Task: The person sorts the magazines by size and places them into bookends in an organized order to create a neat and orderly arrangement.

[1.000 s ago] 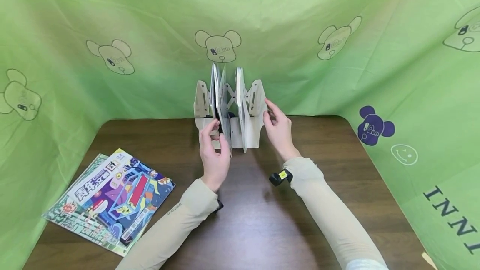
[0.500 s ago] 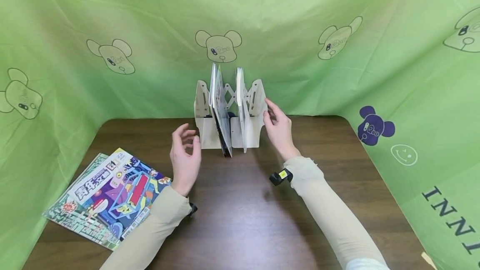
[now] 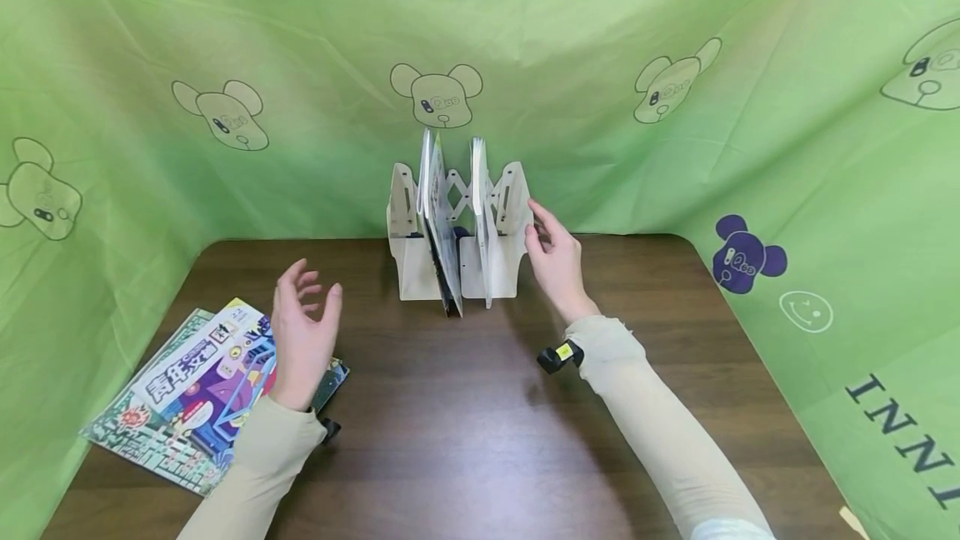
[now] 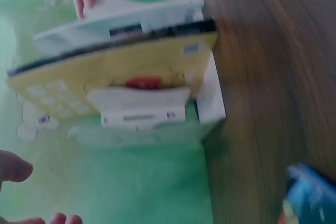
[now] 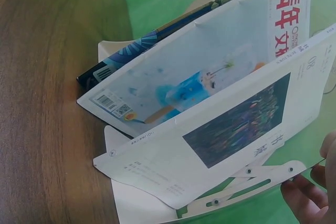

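Observation:
A white expandable book rack (image 3: 420,273) stands at the back of the table. Magazines stand upright in two of its sections: a left group (image 3: 440,232) leaning slightly and a right one (image 3: 482,223), whose pale cover (image 5: 157,166) carries a dark picture. My right hand (image 3: 557,261) pinches the edge of the rack's right end panel; in the right wrist view its fingers (image 5: 304,198) sit at that edge. My left hand (image 3: 306,336) is in the air with fingers spread and nothing in it, partly covering a pile of magazines (image 3: 180,382) at the left.
The brown wooden table (image 3: 480,440) has a green printed cloth (image 3: 585,148) behind it and along both sides. The rack stands close to the back cloth. A blue corner of a magazine (image 4: 310,195) shows in the left wrist view.
My left hand has left the left group of magazines in the rack and moved left to the pile. Those magazines now stand closer together. My right hand stays at the rack's right end.

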Tool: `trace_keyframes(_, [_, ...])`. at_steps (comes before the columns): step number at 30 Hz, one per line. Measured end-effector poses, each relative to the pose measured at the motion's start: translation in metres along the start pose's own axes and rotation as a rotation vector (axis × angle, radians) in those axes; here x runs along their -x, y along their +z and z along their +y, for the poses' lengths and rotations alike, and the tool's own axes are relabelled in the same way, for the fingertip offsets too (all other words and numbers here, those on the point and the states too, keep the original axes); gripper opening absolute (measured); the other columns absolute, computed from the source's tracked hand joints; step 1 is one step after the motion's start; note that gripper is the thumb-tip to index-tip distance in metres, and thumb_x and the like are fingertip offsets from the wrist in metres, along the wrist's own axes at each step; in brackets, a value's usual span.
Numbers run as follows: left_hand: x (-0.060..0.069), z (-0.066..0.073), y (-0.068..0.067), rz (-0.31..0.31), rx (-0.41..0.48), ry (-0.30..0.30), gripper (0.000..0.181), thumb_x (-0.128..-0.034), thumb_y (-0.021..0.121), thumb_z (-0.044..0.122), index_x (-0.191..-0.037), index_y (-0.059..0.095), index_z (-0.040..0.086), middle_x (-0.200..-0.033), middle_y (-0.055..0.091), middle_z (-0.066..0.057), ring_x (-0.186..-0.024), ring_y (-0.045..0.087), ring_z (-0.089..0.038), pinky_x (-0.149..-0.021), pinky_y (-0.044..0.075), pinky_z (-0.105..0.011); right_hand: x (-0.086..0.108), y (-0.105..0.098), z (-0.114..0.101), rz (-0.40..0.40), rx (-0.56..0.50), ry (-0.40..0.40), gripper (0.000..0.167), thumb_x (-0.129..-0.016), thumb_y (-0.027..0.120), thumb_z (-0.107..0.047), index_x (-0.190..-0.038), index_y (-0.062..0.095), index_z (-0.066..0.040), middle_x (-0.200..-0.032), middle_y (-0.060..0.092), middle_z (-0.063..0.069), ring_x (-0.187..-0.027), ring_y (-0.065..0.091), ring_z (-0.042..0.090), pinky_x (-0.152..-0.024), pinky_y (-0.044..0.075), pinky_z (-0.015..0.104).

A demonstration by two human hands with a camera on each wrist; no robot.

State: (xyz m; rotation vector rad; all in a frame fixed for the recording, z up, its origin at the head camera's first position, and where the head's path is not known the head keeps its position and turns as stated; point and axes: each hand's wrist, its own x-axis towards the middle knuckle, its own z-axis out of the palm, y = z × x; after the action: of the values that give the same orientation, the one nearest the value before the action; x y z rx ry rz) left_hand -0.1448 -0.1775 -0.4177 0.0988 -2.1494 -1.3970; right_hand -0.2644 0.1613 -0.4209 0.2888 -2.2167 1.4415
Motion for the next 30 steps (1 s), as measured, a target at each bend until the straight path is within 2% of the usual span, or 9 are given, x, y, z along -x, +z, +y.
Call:
trace_keyframes(6, [0.001,-0.017,-0.029,0.005,-0.101,-0.07,0.062,-0.0988,0.068,0.011,-0.151,0.041,-0.006,-0.136,0.055,-0.026,-0.118,0.057,-0.039,-0.096,0.046,-0.043,-0.001,0.0,0.002,0.005,-0.001,-0.021,0.042,-0.103,0.058,-0.004,-0.145,0.061,-0.006,-0.139,0.065,0.02,-0.115,0.07,0.033,-0.089,0.058,0.023])
trace_keyframes(10, [0.003,-0.027,-0.047,-0.024,-0.193,-0.123,0.065,-0.101,0.067,0.019,-0.154,0.037,-0.005,-0.141,0.051,-0.027,-0.123,0.053,-0.042,-0.097,0.042,-0.051,0.0,0.0,0.002,0.009,-0.008,-0.022,0.042,-0.103,0.058,-0.004,-0.145,0.062,-0.007,-0.137,0.066,0.02,-0.114,0.07,0.032,-0.089,0.058,0.023])
trace_keyframes(16, [0.003,-0.042,-0.072,-0.12,-0.313,-0.271,0.077,-0.1015,0.066,0.025,-0.157,0.027,-0.009,-0.144,0.043,-0.033,-0.124,0.05,-0.048,-0.1,0.042,-0.06,0.0,0.001,0.003,0.011,-0.011,-0.019,0.042,-0.103,0.058,-0.004,-0.145,0.062,-0.008,-0.137,0.066,0.021,-0.115,0.07,0.032,-0.09,0.058,0.027])
trace_keyframes(20, [0.005,-0.053,-0.087,-0.211,-0.384,-0.384,0.085,-0.1015,0.064,0.028,-0.16,0.016,-0.011,-0.146,0.037,-0.038,-0.126,0.048,-0.052,-0.102,0.042,-0.064,0.0,0.001,0.003,0.013,-0.008,-0.028,0.042,-0.103,0.059,-0.004,-0.145,0.062,-0.007,-0.137,0.066,0.022,-0.114,0.07,0.033,-0.088,0.057,0.019])
trace_keyframes(22, [0.006,-0.058,-0.095,-0.254,-0.418,-0.422,0.089,-0.1017,0.063,0.03,-0.161,0.01,-0.011,-0.149,0.033,-0.041,-0.131,0.044,-0.054,-0.105,0.04,-0.066,0.0,0.001,0.004,0.019,-0.008,-0.032,0.042,-0.103,0.059,-0.003,-0.145,0.062,-0.007,-0.137,0.066,0.023,-0.114,0.07,0.033,-0.086,0.055,0.015])
trace_keyframes(25, [0.007,-0.064,-0.106,-0.293,-0.447,-0.456,0.095,-0.1011,0.064,0.031,-0.161,0.003,-0.011,-0.151,0.028,-0.045,-0.134,0.037,-0.057,-0.111,0.034,-0.07,0.001,0.002,0.005,0.025,-0.018,-0.038,0.042,-0.103,0.059,-0.003,-0.145,0.062,-0.007,-0.136,0.065,0.024,-0.114,0.07,0.034,-0.084,0.053,0.01])
trace_keyframes(30, [0.009,-0.076,-0.123,-0.312,-0.52,-0.487,0.1,-0.0993,0.066,0.033,-0.16,0.001,-0.013,-0.149,0.024,-0.05,-0.137,0.028,-0.064,-0.112,0.026,-0.074,0.001,0.003,0.004,0.024,-0.032,-0.04,0.041,-0.103,0.059,-0.003,-0.144,0.062,-0.005,-0.136,0.066,0.025,-0.113,0.07,0.035,-0.083,0.051,0.009])
